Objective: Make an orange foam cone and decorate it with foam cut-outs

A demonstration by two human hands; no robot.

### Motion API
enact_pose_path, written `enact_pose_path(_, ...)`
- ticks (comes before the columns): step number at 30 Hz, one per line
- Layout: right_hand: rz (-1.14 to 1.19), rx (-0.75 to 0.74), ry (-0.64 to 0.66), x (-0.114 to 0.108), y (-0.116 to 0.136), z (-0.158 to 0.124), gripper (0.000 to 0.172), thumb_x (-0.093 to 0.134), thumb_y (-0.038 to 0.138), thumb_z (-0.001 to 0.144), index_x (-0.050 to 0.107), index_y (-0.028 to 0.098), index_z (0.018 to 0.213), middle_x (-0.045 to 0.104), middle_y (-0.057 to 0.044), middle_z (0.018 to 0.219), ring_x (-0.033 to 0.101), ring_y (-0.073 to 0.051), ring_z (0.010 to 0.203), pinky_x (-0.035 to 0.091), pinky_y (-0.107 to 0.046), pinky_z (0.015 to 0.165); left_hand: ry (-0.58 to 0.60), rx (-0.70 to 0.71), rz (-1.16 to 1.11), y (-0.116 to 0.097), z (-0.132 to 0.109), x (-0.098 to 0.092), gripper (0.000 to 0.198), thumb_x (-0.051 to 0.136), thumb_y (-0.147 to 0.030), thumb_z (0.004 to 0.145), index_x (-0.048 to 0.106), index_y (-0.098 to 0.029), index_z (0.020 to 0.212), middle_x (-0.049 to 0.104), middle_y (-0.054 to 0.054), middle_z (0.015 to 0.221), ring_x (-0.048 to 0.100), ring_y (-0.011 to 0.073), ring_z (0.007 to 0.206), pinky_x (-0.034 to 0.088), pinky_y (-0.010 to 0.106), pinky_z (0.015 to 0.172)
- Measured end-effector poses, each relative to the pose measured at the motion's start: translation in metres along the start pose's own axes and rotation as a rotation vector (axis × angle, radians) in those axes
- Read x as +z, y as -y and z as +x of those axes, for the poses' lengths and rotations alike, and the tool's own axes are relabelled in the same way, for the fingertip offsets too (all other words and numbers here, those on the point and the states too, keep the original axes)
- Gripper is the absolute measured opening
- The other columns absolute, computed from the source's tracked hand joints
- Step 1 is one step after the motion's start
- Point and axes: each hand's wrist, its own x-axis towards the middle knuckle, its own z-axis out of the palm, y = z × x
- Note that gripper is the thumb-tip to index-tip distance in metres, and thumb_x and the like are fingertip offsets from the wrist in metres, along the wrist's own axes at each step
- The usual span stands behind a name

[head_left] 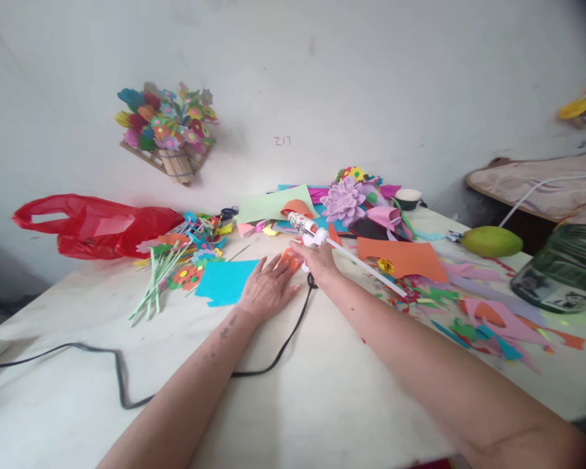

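Observation:
My right hand (320, 264) is closed around a white hot glue gun (315, 236), a long white glue stick (366, 266) jutting from its back end toward the lower right. My left hand (268, 286) lies flat on the table with fingers stretched out, its fingertips at a small orange foam piece (292, 260). Part of that piece is hidden by the hands. A blue foam sheet (227, 281) with a cut lower edge lies just left of my left hand. The glue gun's black cord (293, 345) runs down under my left forearm.
At the left sit a red plastic bag (107, 228), foam flowers (188, 275) and pale green stems (157, 286). Behind my hands are a light green sheet (268, 205) and a lilac flower (344, 200). An orange sheet (410, 257), colourful scraps (493, 332) and a green jar (561, 270) stand right.

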Motion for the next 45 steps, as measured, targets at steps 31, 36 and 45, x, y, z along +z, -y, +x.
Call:
enact_pose_path(31,0.036,0.035,0.025,-0.005,-0.003,-0.001,0.039,0.07,0.033,0.059,0.057,0.017,0.092,0.068,-0.005,0.084,0.067,-0.02,0.074,0.053,-0.029,0.063,-0.16,-0.104,-0.042,0.008,-0.008,0.013,0.059,0.033,-0.036,0.091,0.014,-0.017,0.144,0.042,0.015,0.139,0.026,0.0241,0.135,0.006,0.059,0.108)
enact_pose_path(36,0.068,0.076,0.042,-0.004,-0.005,-0.002,0.033,0.071,0.029,0.058,0.057,0.017,0.085,0.066,-0.003,0.073,0.066,-0.019,0.066,0.054,-0.031,0.064,-0.219,-0.101,-0.055,0.01,-0.008,0.011,0.058,0.036,-0.037,0.09,0.018,-0.018,0.142,0.047,0.014,0.135,0.032,0.0228,0.132,0.009,0.056,0.109)
enact_pose_path(45,-0.069,0.108,0.057,-0.006,-0.012,0.005,0.034,0.07,0.036,0.059,0.063,0.015,0.084,0.066,-0.003,0.069,0.064,-0.017,0.062,0.052,-0.029,0.06,-0.239,-0.043,-0.06,0.001,-0.006,-0.007,0.051,0.042,-0.039,0.086,0.037,-0.019,0.132,0.056,0.01,0.126,0.042,0.0217,0.126,0.011,0.05,0.112)
